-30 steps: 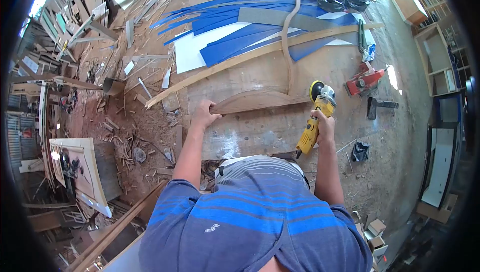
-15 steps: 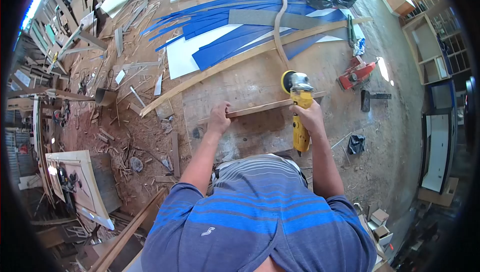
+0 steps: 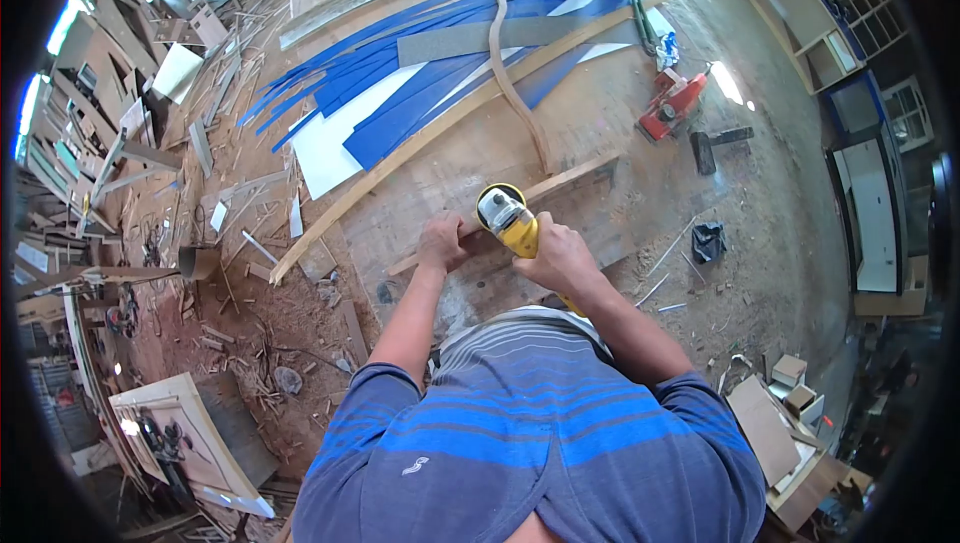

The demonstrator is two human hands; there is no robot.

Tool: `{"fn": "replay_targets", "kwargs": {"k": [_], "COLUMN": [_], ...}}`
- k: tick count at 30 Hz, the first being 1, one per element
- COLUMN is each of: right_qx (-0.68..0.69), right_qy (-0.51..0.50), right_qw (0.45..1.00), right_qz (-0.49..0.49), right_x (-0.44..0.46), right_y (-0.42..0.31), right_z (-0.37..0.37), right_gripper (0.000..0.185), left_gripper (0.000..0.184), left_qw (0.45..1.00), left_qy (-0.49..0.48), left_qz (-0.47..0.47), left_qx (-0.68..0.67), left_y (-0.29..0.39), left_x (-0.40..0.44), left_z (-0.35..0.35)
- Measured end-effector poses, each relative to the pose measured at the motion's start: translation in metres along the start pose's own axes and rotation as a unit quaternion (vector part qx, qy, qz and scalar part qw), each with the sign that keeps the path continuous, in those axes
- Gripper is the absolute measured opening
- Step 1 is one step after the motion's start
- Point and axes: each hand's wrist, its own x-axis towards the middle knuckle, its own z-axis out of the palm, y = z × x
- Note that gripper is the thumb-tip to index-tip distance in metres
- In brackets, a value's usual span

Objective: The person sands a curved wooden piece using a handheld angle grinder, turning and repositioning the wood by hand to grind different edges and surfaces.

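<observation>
My right hand [image 3: 562, 255] is wrapped around the yellow body of an angle grinder [image 3: 520, 235]. Its round disc [image 3: 500, 199] is over a narrow wooden strip [image 3: 575, 174]; whether the two touch I cannot tell. Close to the disc, on its left, my left hand [image 3: 446, 241] is closed around the same strip, with its left end sticking out past the fingers. Under the strip is a worn plywood worktable [image 3: 400, 201]. A curved wooden piece [image 3: 512, 93] lies beyond, its near end close to the strip.
Blue strips [image 3: 400, 123] and a long wooden batten [image 3: 390, 168] lie across the table's far side. On the right are a red power tool [image 3: 673, 105], a hammer [image 3: 706, 151] and a crumpled black bag [image 3: 708, 242]. Wood scraps [image 3: 215, 213] litter the ground at left.
The grinder has moved left along the strip toward my left hand and turned, its disc now over the wood. My left hand stays on the strip. The whole view has shifted and rotated slightly.
</observation>
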Motion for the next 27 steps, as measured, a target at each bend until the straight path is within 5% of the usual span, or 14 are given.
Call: {"fn": "replay_targets", "kwargs": {"k": [27], "right_qx": [0.013], "right_qy": [0.02], "right_qw": [0.998], "right_qz": [0.066], "right_x": [0.012], "right_y": [0.015], "right_z": [-0.001], "right_gripper": [0.058], "left_gripper": [0.038], "left_qw": [0.989], "left_qy": [0.076], "left_qz": [0.124], "left_qx": [0.012], "left_y": [-0.017], "left_x": [0.001], "left_z": [0.015]}}
